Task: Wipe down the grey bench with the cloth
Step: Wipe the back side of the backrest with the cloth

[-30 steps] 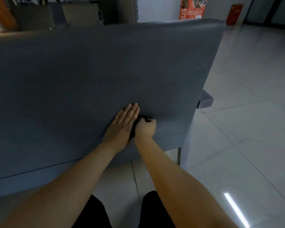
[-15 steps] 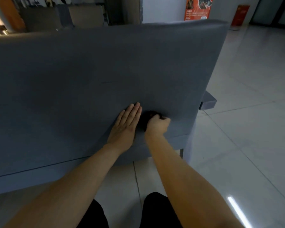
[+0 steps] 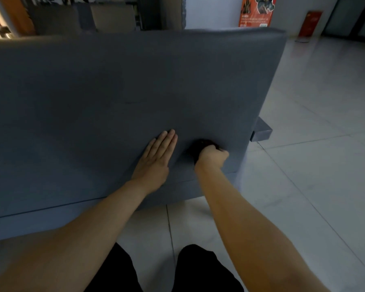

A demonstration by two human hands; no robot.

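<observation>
The grey bench [image 3: 114, 98] fills most of the view, its broad padded back panel facing me. My left hand [image 3: 156, 159] lies flat on the lower part of that panel, fingers straight and together. To its right, my right hand [image 3: 211, 158] is curled round a small dark cloth [image 3: 198, 146] and presses it against the panel near the lower right corner. Most of the cloth is hidden under the fist.
Pale glossy floor tiles [image 3: 314, 165] spread out to the right and below the bench. A grey seat end [image 3: 261, 130] juts out past the panel's right edge. An orange poster [image 3: 255, 11] and a red box [image 3: 309, 24] stand far behind. My dark-trousered legs [image 3: 198, 270] are at the bottom.
My right hand has slid the cloth to the right along the panel, away from my left hand. The left hand has stayed flat in the same place.
</observation>
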